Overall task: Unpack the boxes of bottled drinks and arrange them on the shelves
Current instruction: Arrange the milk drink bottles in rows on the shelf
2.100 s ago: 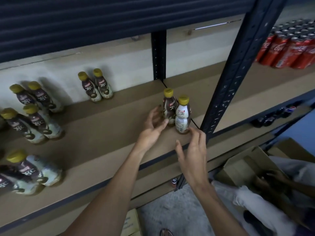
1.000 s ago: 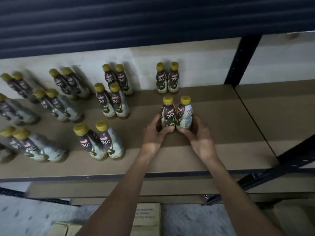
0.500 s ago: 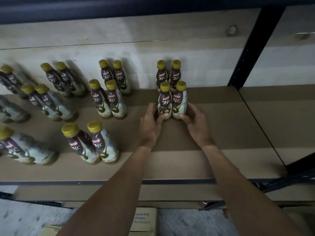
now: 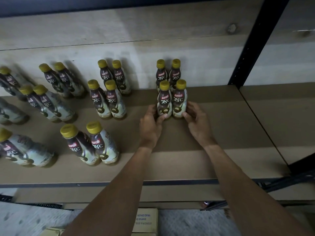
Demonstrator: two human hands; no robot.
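**Seating a pair of Kopiko bottles, right-most column**

Step in hand, as I judge it: placing and squaring up, not fetching. My left hand is curled round the base of the left Kopiko bottle, thumb on its front. My right hand cups the right Kopiko bottle the same way from the other side. Both bottles stand upright on the shelf, touching each other, just in front of the back pair at the wall. I cannot tell whether the rows touch.

Next move, probably: let go straight outward without tipping either bottle, then go down for more stock. A cardboard box shows below the shelf.

Room:
- Bare board in front of the held bottles, up to the front edge. This looks like room for another row.
- To the right there is open board up to the black upright.
- To the left, the neighbouring pair stands well apart, so the left wrist has space to withdraw.

Risk: tall, narrow bottles, so a dragged finger could topple one.
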